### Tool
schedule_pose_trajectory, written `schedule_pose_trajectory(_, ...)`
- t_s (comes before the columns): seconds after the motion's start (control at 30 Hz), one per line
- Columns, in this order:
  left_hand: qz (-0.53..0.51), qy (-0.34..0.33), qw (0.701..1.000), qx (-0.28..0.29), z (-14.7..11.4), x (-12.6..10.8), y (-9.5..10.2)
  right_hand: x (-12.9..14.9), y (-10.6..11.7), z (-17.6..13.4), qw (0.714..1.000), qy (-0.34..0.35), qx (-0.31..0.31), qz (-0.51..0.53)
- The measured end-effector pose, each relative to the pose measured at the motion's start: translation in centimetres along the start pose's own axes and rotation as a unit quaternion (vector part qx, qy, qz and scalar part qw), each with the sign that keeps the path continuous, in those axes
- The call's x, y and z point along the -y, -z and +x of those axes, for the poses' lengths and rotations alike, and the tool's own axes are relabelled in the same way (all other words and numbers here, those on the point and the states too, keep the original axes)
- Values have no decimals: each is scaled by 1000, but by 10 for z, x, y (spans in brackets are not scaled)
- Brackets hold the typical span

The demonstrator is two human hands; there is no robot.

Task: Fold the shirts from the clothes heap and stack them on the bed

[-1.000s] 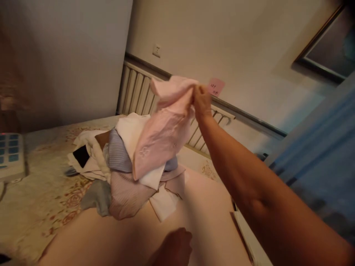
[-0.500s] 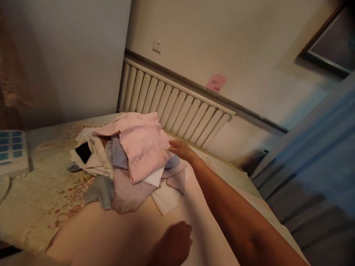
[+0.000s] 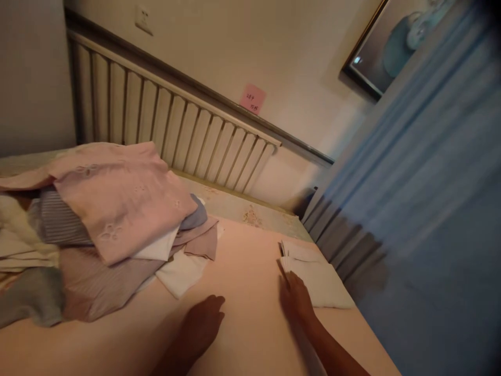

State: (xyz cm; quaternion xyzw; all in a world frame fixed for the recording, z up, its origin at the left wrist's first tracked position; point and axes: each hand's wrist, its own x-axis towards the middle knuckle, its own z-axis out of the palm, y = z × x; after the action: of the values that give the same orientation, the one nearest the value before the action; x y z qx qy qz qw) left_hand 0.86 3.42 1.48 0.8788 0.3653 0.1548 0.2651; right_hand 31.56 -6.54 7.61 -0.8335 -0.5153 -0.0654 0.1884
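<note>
My right hand (image 3: 299, 300) is low over the pink sheet, at the left edge of a flat, folded white cloth (image 3: 323, 284). One finger stretches forward beside that edge, and nothing shows in the hand. My left hand (image 3: 201, 324) hovers over the sheet in the near middle, its thumb apart from loosely bent fingers, holding nothing. To its upper left lies a heap of clothes, topped by a pink garment (image 3: 129, 203) with flower cutouts. Under it are a mauve ribbed garment (image 3: 102, 284), a grey cloth (image 3: 35, 297) and a white cloth (image 3: 182, 271).
The pink sheet (image 3: 242, 292) covers part of a surface with a floral cover (image 3: 250, 215). A radiator (image 3: 176, 125) runs along the wall behind. A blue curtain (image 3: 415, 209) hangs at the right, below a framed picture (image 3: 376, 57). A pink note (image 3: 252, 98) is on the wall.
The view has swung right and closer. My right hand has moved from beside the clothes heap to the folded white cloth at the right. My left hand still hovers over the sheet.
</note>
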Motion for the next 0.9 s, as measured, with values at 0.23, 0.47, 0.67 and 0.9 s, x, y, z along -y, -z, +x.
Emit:
schedule_pose_trajectory(0.23, 21, 18, 1000, -9, 4, 0, -3, -55, -5, -28, 985, -47, 55, -157)
schedule_pose_trajectory(0.47, 19, 23, 1000, -3, 3, -4, 4, -58, -3, 10, 981, -107, 52, -153)
schedule_pose_trajectory(0.67, 16, 23, 1000, 9, 1, -5, 7, -70, -3, 22, 969, -185, 11, -165)
schedule_pose_trajectory(0.9, 11, 34, 999, 17, 0, -5, 5, -107, 3, 44, 957, -234, 22, -167)
